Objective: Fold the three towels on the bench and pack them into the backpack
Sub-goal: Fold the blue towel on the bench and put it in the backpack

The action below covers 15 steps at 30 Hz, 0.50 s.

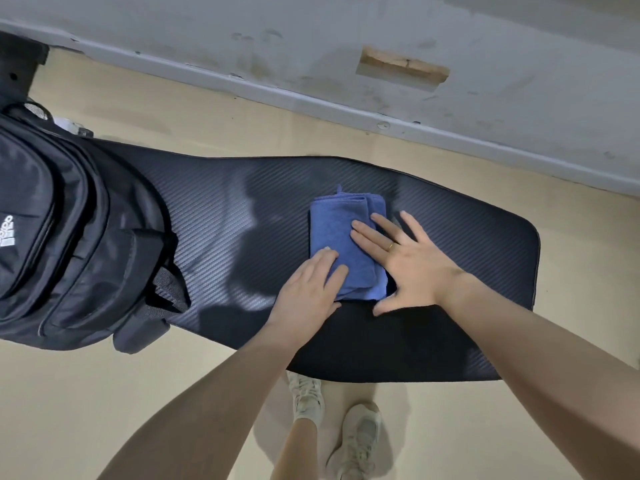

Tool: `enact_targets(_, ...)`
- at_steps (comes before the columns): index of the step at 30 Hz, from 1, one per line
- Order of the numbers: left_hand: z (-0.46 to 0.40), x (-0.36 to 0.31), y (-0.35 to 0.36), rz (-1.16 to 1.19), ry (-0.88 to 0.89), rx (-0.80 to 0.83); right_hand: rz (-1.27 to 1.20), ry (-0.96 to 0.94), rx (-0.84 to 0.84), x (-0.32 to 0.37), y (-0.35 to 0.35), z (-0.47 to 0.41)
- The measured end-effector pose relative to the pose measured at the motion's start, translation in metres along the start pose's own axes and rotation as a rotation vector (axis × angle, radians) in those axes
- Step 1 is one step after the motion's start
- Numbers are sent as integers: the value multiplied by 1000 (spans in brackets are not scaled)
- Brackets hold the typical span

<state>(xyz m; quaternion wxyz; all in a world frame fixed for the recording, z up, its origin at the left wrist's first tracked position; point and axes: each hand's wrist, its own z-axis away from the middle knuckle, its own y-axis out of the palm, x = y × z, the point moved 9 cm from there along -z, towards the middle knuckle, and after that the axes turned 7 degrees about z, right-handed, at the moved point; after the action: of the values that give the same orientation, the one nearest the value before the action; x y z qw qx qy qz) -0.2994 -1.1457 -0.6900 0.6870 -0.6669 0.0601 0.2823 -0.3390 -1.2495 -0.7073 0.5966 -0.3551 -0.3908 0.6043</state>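
Observation:
A blue towel [341, 230], folded into a narrow rectangle, lies on the black padded bench [242, 216] right of its middle. My left hand [310, 289] rests on the towel's near left corner, fingers laid over the cloth. My right hand [405, 258] lies flat with spread fingers, fingertips on the towel's right side and the palm on the bench. A black backpack [69, 237] with a white logo sits on the left end of the bench. No other towel shows.
The bench runs left to right over a beige floor [104, 410]. A grey wall with a skirting board [415, 126] runs behind it. My two feet in white sneakers [356, 438] stand just below the bench's near edge.

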Motion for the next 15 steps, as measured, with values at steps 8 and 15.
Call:
enact_targets(8, -16, 15, -30, 330, -203, 4, 0, 116, -119, 8, -24, 2)
enact_targets(15, 9, 46, -57, 1195, -616, -24, -795, 201, -164, 15, -81, 4)
